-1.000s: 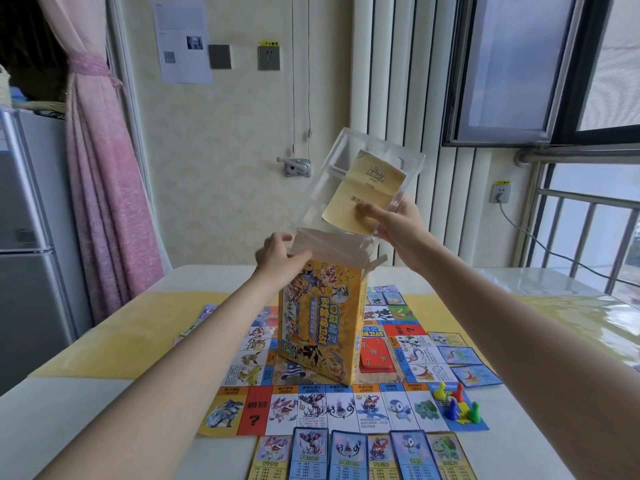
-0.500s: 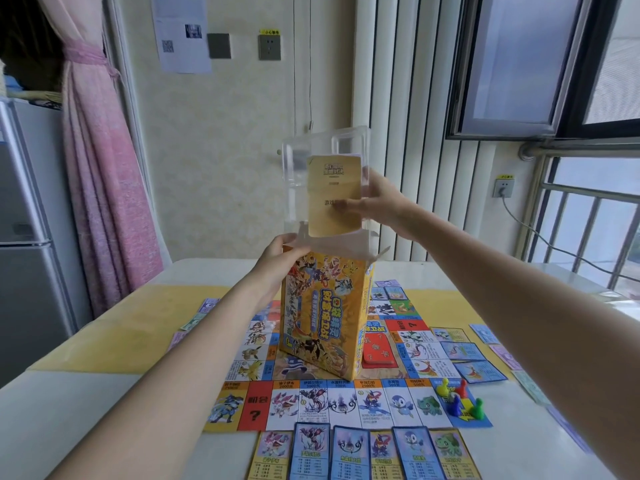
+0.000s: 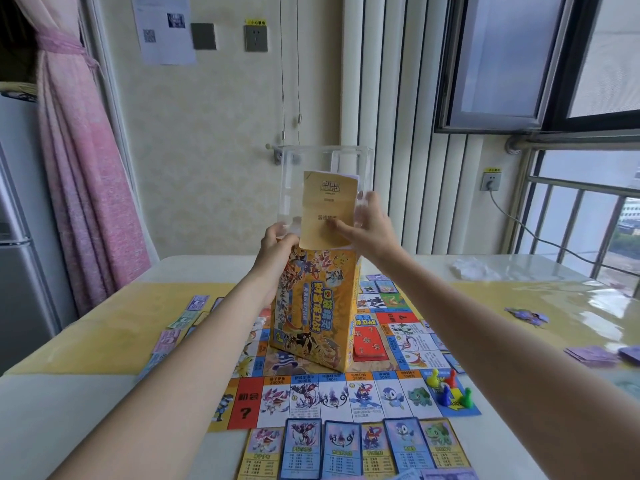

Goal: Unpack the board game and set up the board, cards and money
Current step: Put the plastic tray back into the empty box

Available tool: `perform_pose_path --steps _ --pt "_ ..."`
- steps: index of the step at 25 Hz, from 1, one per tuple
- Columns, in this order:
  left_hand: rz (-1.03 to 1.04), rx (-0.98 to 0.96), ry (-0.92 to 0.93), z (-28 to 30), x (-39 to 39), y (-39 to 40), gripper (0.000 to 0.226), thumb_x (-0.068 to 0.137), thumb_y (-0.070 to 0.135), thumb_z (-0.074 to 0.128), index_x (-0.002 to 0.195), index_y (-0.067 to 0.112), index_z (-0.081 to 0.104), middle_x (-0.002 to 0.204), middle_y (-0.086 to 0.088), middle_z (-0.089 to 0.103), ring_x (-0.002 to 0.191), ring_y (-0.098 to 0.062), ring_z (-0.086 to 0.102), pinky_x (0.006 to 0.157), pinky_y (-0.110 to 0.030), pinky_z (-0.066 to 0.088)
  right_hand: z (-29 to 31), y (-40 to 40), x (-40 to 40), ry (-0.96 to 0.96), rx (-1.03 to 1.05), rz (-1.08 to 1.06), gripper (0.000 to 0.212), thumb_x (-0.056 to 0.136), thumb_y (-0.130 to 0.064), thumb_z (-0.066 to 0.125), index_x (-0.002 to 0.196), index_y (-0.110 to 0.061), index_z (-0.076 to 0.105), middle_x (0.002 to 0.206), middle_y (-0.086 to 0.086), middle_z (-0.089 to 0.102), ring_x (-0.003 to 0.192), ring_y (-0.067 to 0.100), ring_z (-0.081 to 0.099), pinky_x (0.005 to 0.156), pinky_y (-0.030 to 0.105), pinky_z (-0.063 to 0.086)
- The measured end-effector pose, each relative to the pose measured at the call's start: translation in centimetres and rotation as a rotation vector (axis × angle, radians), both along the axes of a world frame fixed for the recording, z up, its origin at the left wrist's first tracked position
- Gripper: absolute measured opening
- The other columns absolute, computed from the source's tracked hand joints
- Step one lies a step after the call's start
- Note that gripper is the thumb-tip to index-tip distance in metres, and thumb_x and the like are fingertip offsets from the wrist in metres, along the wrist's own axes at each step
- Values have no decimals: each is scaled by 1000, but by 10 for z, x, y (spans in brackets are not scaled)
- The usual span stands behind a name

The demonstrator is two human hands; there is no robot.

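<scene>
Two bare arms reach forward from the bottom edge, their elbows cut off by the frame. The right hand (image 3: 372, 230) is raised, fingers curled round the right side of a clear plastic insert (image 3: 325, 195), with the thumb pressing a yellow booklet (image 3: 327, 209) against its front; the thumb covers part of the booklet's printed characters. The left hand (image 3: 278, 242) sits lower, fingers curled over the top left edge of the game box (image 3: 313, 313); whether it also touches the insert's lower corner is hard to tell, since the plastic is see-through there. The insert stands upright, its bottom end at the box's open top, and how much of it is inside the box is hidden. Apart from the booklet against its front, any contents cannot be made out.

The yellow box stands upright on the board (image 3: 346, 393), hiding the board's middle. A red card stack (image 3: 369, 344) lies on the board just right of the box. Four coloured pawns (image 3: 448, 389) cluster on the board's near right corner. A row of property cards (image 3: 353, 448) lies just below the board, cut off by the bottom edge. Paper money (image 3: 173, 336) lies left of the board, partly behind the left forearm, and more purple notes (image 3: 592, 356) lie well to the right on the table (image 3: 86, 410).
</scene>
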State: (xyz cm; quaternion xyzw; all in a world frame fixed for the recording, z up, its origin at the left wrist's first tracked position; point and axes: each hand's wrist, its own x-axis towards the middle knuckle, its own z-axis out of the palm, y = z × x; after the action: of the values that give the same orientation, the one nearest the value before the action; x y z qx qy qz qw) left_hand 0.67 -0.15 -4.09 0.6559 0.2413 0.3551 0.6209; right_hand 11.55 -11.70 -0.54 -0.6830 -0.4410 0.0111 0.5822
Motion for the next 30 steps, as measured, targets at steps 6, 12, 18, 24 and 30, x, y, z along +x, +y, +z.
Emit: perform_pose_path --steps 6,12,18,24,30 --pt "-69 -26 32 -1 -2 -2 98 50 64 67 136 32 34 142 -6 37 130 -28 40 107 -53 33 -6 9 -7 -186 88 -115 56 84 -29 64 122 -8 31 112 13 60 100 29 59 76 50 54" --pt "119 43 36 0 8 -10 68 81 42 65 138 28 29 141 -4 35 126 -26 42 104 -44 39 -5 5 -7 -243 75 -113 60 82 -30 67 123 -3 33 100 10 58 93 24 60 76 40 54" --pt "101 36 25 -4 10 -8 62 86 35 61 137 27 29 139 -6 34 121 -26 47 98 -43 45 -5 2 2 -254 -3 -84 76 71 -22 78 129 -9 30 117 6 51 107 18 50 80 24 42" --pt "93 35 36 -7 8 -3 68 82 42 63 139 35 24 143 -5 32 125 -28 44 103 -50 39 1 1 1 -110 18 1 118 62 -48 78 147 -14 3 144 12 29 132 25 33 106 48 37" --pt "74 33 46 -5 1 -10 70 74 50 65 133 34 31 137 -8 40 119 -29 50 99 -51 43 68 -4 -1 -548 3 -94 68 81 -23 68 139 -20 34 135 6 43 109 17 52 95 28 43"
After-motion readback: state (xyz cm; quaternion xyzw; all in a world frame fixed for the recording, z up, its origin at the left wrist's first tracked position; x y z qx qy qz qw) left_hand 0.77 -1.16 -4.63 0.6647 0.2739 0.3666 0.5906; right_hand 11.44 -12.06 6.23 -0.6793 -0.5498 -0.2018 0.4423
